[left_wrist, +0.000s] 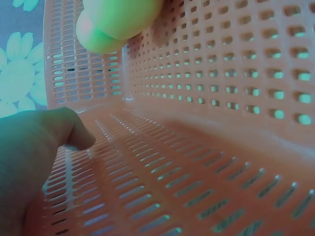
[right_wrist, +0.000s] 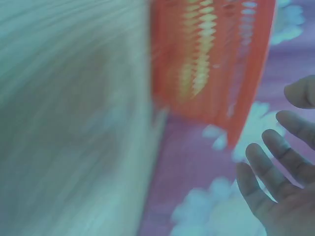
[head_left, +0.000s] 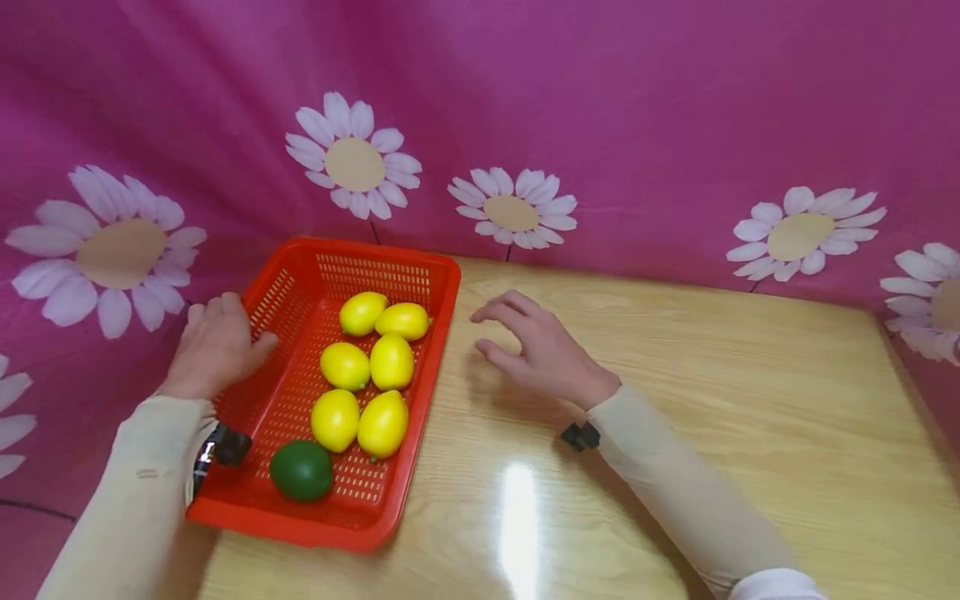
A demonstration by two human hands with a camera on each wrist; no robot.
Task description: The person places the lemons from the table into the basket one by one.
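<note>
A red perforated basket (head_left: 302,527) sits on the left end of a wooden table (head_left: 675,400). Several yellow lemons (head_left: 392,361) and one green lime (head_left: 302,470) lie in it. My left hand (head_left: 217,342) holds the basket's left rim, thumb inside against the wall and fingers outside. The left wrist view shows that thumb (left_wrist: 49,142) on the basket's inner wall (left_wrist: 206,73), with a lemon (left_wrist: 115,22) at the top. My right hand (head_left: 525,342) hovers just right of the basket, fingers relaxed and spread, holding nothing. The right wrist view is blurred, showing fingers (right_wrist: 275,167) near the basket (right_wrist: 211,59).
A pink cloth with white daisies (head_left: 600,108) hangs behind the table and drapes down on its left. The table's right edge (head_left: 911,392) meets the cloth. Bare wood (head_left: 712,467) stretches to the right of the basket.
</note>
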